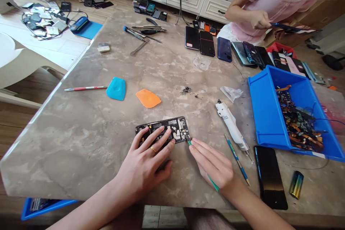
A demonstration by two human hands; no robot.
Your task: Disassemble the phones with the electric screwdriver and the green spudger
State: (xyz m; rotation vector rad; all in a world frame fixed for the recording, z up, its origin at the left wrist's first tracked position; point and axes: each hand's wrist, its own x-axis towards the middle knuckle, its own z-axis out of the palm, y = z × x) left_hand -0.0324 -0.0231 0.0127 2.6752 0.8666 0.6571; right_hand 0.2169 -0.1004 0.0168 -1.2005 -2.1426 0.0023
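Note:
An opened phone point(172, 127) with its circuit board bare lies face down near the table's front edge. My left hand point(147, 163) rests flat on it, fingers spread, a ring on one finger. My right hand point(212, 163) is closed round a thin green tool point(212, 183), its tip touching the phone's right end. A white electric screwdriver point(231, 125) and a blue-handled tool point(237, 160) lie just right of my right hand.
A blue bin point(265, 115) of phone parts sits at right, a black phone point(269, 176) and a lighter point(295, 184) before it. Teal point(116, 88) and orange point(148, 98) picks lie mid-table. Another person in pink point(258, 19) works at the far right by a row of phones point(207, 41).

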